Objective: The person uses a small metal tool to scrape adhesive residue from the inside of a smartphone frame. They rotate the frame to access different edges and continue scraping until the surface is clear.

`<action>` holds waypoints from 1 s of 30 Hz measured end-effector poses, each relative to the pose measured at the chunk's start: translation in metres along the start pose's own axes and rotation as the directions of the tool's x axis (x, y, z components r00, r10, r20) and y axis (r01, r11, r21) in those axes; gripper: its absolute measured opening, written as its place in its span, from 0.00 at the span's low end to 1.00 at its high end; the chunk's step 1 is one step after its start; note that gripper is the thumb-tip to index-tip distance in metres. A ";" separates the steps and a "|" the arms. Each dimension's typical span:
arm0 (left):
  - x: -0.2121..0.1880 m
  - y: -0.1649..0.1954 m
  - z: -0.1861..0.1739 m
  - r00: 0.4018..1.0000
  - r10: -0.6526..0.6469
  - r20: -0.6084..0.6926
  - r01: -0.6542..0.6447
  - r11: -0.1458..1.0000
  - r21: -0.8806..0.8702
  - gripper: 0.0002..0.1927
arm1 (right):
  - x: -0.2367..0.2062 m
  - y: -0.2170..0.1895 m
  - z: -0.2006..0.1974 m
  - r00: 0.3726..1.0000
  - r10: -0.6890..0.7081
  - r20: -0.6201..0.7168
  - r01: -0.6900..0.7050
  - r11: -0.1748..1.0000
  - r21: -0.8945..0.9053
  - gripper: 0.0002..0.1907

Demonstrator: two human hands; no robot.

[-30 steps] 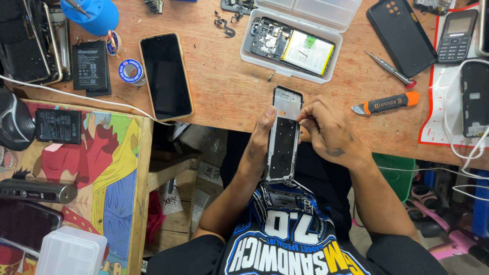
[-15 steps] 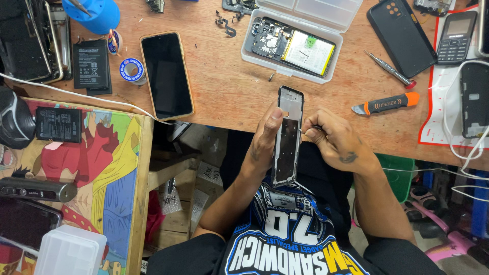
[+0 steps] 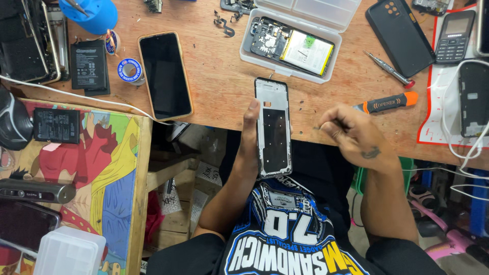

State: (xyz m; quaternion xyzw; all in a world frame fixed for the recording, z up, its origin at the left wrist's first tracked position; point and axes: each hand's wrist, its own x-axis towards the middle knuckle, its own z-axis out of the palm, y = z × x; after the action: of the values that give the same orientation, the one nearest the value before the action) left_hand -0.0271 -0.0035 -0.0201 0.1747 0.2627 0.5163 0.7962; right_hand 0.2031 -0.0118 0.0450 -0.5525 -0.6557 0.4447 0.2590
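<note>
My left hand (image 3: pixel 249 136) holds a stripped black phone frame (image 3: pixel 274 127) by its left edge, upright over the front edge of the wooden bench (image 3: pixel 219 86). The frame shows a white top section and a dark inner panel. My right hand (image 3: pixel 352 132) hovers to the right of the frame, clear of it, with its fingertips pinched together; I cannot tell whether anything tiny sits between them. An orange-handled tool (image 3: pixel 389 103) lies on the bench just beyond my right hand.
A clear plastic box (image 3: pixel 254 51) holding an opened phone stands behind the frame. A black phone in a tan case (image 3: pixel 164 75), a battery (image 3: pixel 89 63) and a tape roll (image 3: pixel 130 70) lie left. A small screwdriver (image 3: pixel 387 69), a black back cover (image 3: pixel 397 33) and a keypad phone (image 3: pixel 456 30) lie right.
My right hand has let go of the phone frame and moved off to the right. The left hand has lifted the frame further up over the bench edge.
</note>
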 end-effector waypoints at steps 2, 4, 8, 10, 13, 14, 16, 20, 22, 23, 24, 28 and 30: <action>-0.001 0.000 0.000 0.999 0.045 0.003 -0.045 0.999 0.026 0.35 | -0.002 -0.003 -0.002 0.987 -0.077 -0.142 0.038 0.966 -0.257 0.07; -0.001 -0.002 0.002 0.998 0.064 -0.007 -0.064 0.998 0.012 0.34 | -0.001 -0.004 -0.001 0.969 -0.129 -0.210 0.025 0.899 -0.438 0.07; 0.000 -0.005 0.007 0.997 0.067 -0.046 -0.066 0.997 0.033 0.33 | 0.003 -0.003 0.004 0.965 -0.054 -0.255 -0.105 0.813 -0.572 0.12; 0.000 -0.006 0.007 0.994 0.096 -0.050 -0.091 0.990 0.105 0.32 | 0.005 -0.005 0.007 0.958 -0.034 -0.284 -0.133 0.826 -0.548 0.12; 0.003 -0.007 0.005 0.991 0.131 -0.041 -0.123 0.979 0.163 0.33 | 0.003 -0.012 0.008 0.948 -0.119 -0.295 -0.036 0.881 -0.472 0.18; 0.007 -0.009 0.006 0.990 0.128 -0.057 -0.118 0.981 0.151 0.35 | 0.001 -0.015 0.009 0.949 -0.171 -0.263 0.031 0.885 -0.465 0.20; 0.009 -0.011 0.004 0.991 0.122 -0.062 -0.115 0.987 0.111 0.38 | -0.003 -0.023 0.013 0.950 -0.257 -0.180 0.154 0.882 -0.444 0.25; 0.009 -0.012 -0.001 0.995 0.096 -0.017 -0.096 0.995 0.022 0.42 | -0.003 -0.035 0.025 0.963 -0.261 -0.073 0.218 0.905 -0.365 0.28; 0.008 -0.013 -0.003 0.997 0.074 -0.006 -0.074 0.997 0.022 0.42 | 0.001 -0.039 0.028 0.975 -0.212 -0.063 0.177 0.920 -0.351 0.27; 0.008 -0.013 -0.003 0.998 0.063 -0.008 -0.063 0.997 0.036 0.42 | 0.005 -0.040 0.028 0.980 -0.193 -0.054 0.161 0.919 -0.360 0.28; 0.007 -0.014 -0.004 0.999 0.053 -0.011 -0.053 0.997 0.049 0.42 | 0.007 -0.041 0.029 0.984 -0.174 -0.044 0.146 0.917 -0.371 0.28; 0.006 -0.018 -0.006 0.996 0.090 0.016 -0.091 0.993 0.079 0.37 | 0.006 -0.043 0.033 0.948 -0.305 -0.085 0.236 0.860 -0.452 0.28; 0.007 -0.019 -0.006 0.989 0.140 0.054 -0.145 0.985 0.091 0.34 | 0.010 -0.041 0.035 0.954 -0.291 -0.065 0.243 0.885 -0.397 0.30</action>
State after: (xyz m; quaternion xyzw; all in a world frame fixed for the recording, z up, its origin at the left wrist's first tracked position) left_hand -0.0147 -0.0048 -0.0373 0.2427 0.2547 0.5546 0.7541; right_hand 0.1513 -0.0126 0.0627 -0.5231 -0.7827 0.2325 0.2443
